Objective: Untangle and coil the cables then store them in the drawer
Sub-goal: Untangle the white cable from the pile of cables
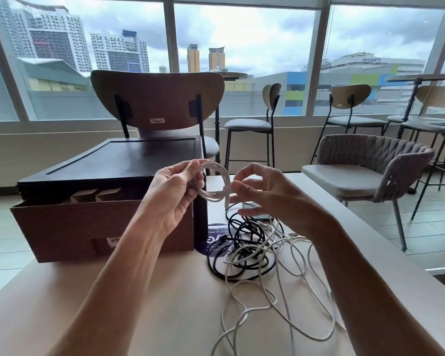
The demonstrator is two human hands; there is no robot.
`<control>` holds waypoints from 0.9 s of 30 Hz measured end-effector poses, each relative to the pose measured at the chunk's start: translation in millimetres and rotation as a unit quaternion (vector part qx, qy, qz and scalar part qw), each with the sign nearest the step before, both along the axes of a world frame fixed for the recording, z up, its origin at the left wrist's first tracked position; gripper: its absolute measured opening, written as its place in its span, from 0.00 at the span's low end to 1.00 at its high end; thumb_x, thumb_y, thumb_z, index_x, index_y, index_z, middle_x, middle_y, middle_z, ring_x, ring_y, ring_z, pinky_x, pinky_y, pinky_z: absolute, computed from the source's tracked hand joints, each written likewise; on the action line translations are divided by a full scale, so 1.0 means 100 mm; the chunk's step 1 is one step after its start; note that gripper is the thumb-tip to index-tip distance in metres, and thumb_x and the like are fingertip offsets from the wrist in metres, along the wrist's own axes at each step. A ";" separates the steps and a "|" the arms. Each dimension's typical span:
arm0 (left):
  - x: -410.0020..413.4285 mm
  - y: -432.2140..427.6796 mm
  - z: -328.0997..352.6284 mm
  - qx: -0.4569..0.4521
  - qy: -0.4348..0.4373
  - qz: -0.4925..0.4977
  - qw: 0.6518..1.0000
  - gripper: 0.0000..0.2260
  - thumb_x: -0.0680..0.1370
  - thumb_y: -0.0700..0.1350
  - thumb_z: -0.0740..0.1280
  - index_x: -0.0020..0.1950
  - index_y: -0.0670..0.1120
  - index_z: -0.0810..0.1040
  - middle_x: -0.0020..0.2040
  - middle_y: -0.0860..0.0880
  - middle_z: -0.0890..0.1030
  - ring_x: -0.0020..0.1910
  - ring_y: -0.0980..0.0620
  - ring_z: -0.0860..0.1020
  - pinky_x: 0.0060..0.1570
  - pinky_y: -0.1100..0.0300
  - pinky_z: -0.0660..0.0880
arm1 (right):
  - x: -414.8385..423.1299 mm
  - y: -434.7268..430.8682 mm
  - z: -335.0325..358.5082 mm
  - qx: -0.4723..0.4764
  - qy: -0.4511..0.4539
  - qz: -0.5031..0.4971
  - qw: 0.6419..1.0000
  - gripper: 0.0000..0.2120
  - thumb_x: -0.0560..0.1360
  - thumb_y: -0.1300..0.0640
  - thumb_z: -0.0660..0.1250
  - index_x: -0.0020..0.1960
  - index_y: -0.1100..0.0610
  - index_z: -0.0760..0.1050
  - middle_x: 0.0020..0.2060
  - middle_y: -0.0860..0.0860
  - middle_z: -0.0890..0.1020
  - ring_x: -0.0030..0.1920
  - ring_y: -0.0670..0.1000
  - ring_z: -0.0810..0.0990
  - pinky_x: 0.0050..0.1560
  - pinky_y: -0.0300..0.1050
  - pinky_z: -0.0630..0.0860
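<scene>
A small coil of white cable (pixel 217 179) is held up above the table. My left hand (pixel 176 187) grips its left side between thumb and fingers. My right hand (pixel 261 192) pinches the coil's right side, its other fingers spread. Below, a tangle of black cable (pixel 242 237) and loose white cable (pixel 275 286) lies on the beige table (pixel 144 304). To the left stands a dark wooden box (pixel 118 160) with its brown drawer (pixel 93 227) pulled open, dividers showing inside.
A round dark sticker (pixel 213 240) and a flat dark device (pixel 254 214) lie under the tangle. A wooden chair (pixel 157 98) stands behind the box. A woven armchair (pixel 370 170) and bar stools (pixel 252 119) stand to the right by the windows.
</scene>
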State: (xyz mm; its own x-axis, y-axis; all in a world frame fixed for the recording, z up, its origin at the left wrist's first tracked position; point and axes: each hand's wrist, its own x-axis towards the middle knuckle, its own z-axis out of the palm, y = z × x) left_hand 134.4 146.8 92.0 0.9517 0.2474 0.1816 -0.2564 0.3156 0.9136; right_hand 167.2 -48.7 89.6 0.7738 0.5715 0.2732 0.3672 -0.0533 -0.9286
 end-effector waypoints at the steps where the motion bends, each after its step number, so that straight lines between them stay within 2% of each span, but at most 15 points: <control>1: -0.01 0.01 0.01 0.025 0.006 -0.016 1.000 0.08 0.82 0.40 0.64 0.50 0.39 0.82 0.34 0.47 0.76 0.29 0.57 0.73 0.25 0.70 0.68 | 0.00 0.00 0.00 -0.003 0.006 -0.002 1.000 0.12 0.78 0.54 0.69 0.57 0.57 0.72 0.50 0.55 0.86 0.52 0.53 0.86 0.51 0.50 0.83; 3: -0.05 0.00 0.05 0.089 0.020 -0.041 0.995 0.09 0.81 0.42 0.65 0.53 0.39 0.82 0.34 0.48 0.77 0.30 0.57 0.73 0.26 0.70 0.68 | -0.01 0.02 -0.01 0.003 0.004 -0.014 1.000 0.15 0.77 0.55 0.70 0.60 0.57 0.71 0.47 0.56 0.87 0.48 0.53 0.86 0.46 0.46 0.83; 5: -0.09 -0.03 0.06 0.160 0.027 -0.044 0.986 0.11 0.79 0.43 0.68 0.56 0.38 0.82 0.35 0.49 0.78 0.31 0.57 0.75 0.29 0.70 0.71 | -0.01 0.04 -0.02 0.001 -0.008 -0.017 1.000 0.13 0.76 0.60 0.72 0.58 0.61 0.74 0.43 0.59 0.86 0.43 0.53 0.85 0.42 0.43 0.83; 9: -0.23 -0.02 0.04 0.265 0.028 -0.010 0.964 0.09 0.79 0.45 0.69 0.52 0.41 0.84 0.37 0.48 0.82 0.35 0.55 0.78 0.39 0.63 0.72 | -0.03 0.02 0.01 -0.029 0.012 0.021 0.999 0.13 0.74 0.62 0.73 0.57 0.65 0.76 0.44 0.63 0.85 0.44 0.56 0.86 0.45 0.44 0.83; 11: -0.34 0.02 0.01 0.323 0.043 0.015 0.945 0.09 0.79 0.49 0.69 0.49 0.45 0.84 0.38 0.49 0.84 0.36 0.57 0.78 0.41 0.61 0.71 | -0.06 0.03 0.01 -0.057 0.023 0.045 0.997 0.12 0.75 0.61 0.72 0.57 0.65 0.77 0.44 0.62 0.85 0.46 0.58 0.86 0.48 0.45 0.83; 13: -0.47 0.09 -0.07 0.356 0.069 0.023 0.932 0.09 0.79 0.50 0.69 0.49 0.46 0.84 0.40 0.49 0.85 0.38 0.56 0.79 0.44 0.59 0.73 | -0.11 0.05 0.01 -0.095 0.027 0.063 0.993 0.12 0.77 0.60 0.71 0.57 0.65 0.77 0.43 0.59 0.85 0.46 0.57 0.86 0.49 0.46 0.83; 16: -0.67 0.28 -0.26 0.354 0.124 -0.006 0.927 0.09 0.79 0.47 0.69 0.50 0.42 0.85 0.41 0.45 0.85 0.43 0.48 0.81 0.53 0.51 0.78 | -0.17 0.02 0.06 -0.131 -0.003 0.057 0.990 0.12 0.77 0.57 0.70 0.57 0.63 0.78 0.45 0.59 0.86 0.46 0.54 0.86 0.49 0.46 0.83; 19: -0.85 0.48 -0.52 0.362 0.173 -0.020 0.916 0.10 0.80 0.45 0.68 0.49 0.40 0.85 0.39 0.44 0.85 0.39 0.49 0.78 0.48 0.54 0.74 | -0.28 -0.06 0.10 -0.116 -0.022 0.030 0.993 0.12 0.78 0.57 0.69 0.58 0.63 0.78 0.48 0.59 0.86 0.49 0.56 0.86 0.53 0.49 0.82; 21: -0.94 0.57 -0.67 0.400 0.208 -0.001 0.892 0.09 0.81 0.45 0.67 0.47 0.42 0.85 0.36 0.47 0.84 0.32 0.56 0.76 0.37 0.64 0.72 | -0.40 -0.10 0.05 -0.101 -0.010 0.027 0.995 0.12 0.78 0.57 0.68 0.58 0.62 0.78 0.48 0.58 0.86 0.50 0.56 0.86 0.55 0.50 0.82; 23: -0.96 0.67 -0.85 0.431 0.239 0.032 0.870 0.09 0.82 0.44 0.67 0.47 0.43 0.84 0.37 0.47 0.84 0.28 0.59 0.75 0.29 0.69 0.69 | -0.50 -0.14 -0.06 -0.123 -0.003 0.030 0.992 0.11 0.78 0.57 0.69 0.58 0.60 0.78 0.48 0.56 0.86 0.49 0.54 0.86 0.54 0.50 0.82; 25: -0.93 0.74 -1.01 0.428 0.268 0.068 0.860 0.09 0.81 0.43 0.67 0.52 0.39 0.84 0.44 0.42 0.85 0.32 0.55 0.79 0.32 0.65 0.74 | -0.59 -0.20 -0.16 -0.157 -0.002 0.028 0.987 0.10 0.78 0.56 0.69 0.58 0.59 0.79 0.48 0.55 0.86 0.49 0.52 0.86 0.53 0.48 0.82; 27: -0.89 0.78 -1.11 0.442 0.285 0.119 0.842 0.11 0.80 0.44 0.69 0.58 0.38 0.83 0.51 0.39 0.85 0.43 0.47 0.82 0.45 0.56 0.78 | -0.66 -0.30 -0.21 -0.168 0.013 0.017 0.986 0.10 0.79 0.56 0.69 0.58 0.59 0.79 0.49 0.55 0.86 0.49 0.52 0.86 0.51 0.46 0.81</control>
State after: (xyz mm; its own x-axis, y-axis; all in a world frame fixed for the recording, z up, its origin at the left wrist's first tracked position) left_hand 45.9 224.7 -19.1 0.8895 0.4510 -0.0738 0.3426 -0.5512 0.7608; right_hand 101.5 -78.4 68.3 0.7574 0.6514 0.0446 0.3504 -0.3479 -0.8696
